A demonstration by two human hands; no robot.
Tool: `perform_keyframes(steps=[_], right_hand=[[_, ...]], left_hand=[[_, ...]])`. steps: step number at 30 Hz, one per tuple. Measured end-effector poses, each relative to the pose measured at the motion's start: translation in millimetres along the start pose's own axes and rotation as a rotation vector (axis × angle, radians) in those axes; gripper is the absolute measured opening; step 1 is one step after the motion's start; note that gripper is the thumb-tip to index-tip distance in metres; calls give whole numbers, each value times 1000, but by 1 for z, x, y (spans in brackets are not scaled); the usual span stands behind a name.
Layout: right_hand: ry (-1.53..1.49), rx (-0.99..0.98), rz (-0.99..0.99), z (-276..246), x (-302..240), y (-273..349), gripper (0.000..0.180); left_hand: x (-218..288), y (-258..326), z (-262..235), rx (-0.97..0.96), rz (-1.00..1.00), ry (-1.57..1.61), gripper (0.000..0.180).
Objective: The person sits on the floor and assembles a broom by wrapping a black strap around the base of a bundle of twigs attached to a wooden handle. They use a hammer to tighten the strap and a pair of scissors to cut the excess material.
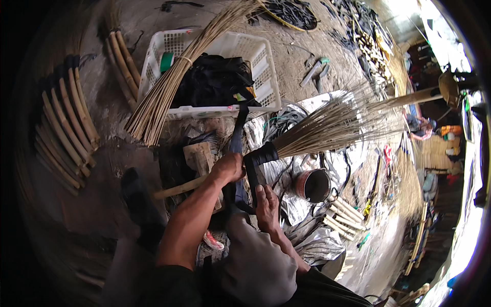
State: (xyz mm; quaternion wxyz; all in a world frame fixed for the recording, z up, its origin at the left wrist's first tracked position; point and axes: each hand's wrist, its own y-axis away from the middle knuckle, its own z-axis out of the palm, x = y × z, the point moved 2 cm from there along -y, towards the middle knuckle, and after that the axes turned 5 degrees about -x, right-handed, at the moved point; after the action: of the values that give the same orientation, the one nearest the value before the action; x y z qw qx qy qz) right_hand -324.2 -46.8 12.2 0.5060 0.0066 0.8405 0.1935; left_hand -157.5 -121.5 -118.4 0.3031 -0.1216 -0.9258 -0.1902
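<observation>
A broom of thin stiff bristles [327,128] points to the upper right, its bound neck [263,153] wrapped in black strip. My left hand [230,167] is closed round the broom just below the neck, and a pale wooden handle [181,188] shows past my left forearm. From the neck a black strip [251,176] runs down to my right hand [267,205], whose fingers are closed against it; the thumb is partly hidden. Another black length [238,130] hangs between the basket and my left hand. A grey-clothed knee [258,261] is below the hands.
A white plastic basket [268,71] holds black strips and a green roll [166,61]; a tied bristle bundle [189,59] lies across it. Curved broom handles [66,117] lie left. An open tin [313,185] and cut bamboo pieces [345,217] are right. Another person [422,128] is far right.
</observation>
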Motion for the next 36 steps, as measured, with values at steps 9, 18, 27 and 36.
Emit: perform_keyframes(steps=[9, 18, 27, 36], right_hand=[[0, -40, -132, 7, 54, -49, 36], [-278, -136, -200, 17, 62, -74, 27], [-403, -99, -176, 18, 66, -65, 23], [-469, 11, -134, 20, 62, -49, 20]], left_hand=[[-5, -3, -14, -132, 235, -305, 6], [24, 24, -45, -73, -266, 252, 28], [11, 40, -44, 38, -36, 741, 57], [28, 42, -43, 217, -19, 639, 42]])
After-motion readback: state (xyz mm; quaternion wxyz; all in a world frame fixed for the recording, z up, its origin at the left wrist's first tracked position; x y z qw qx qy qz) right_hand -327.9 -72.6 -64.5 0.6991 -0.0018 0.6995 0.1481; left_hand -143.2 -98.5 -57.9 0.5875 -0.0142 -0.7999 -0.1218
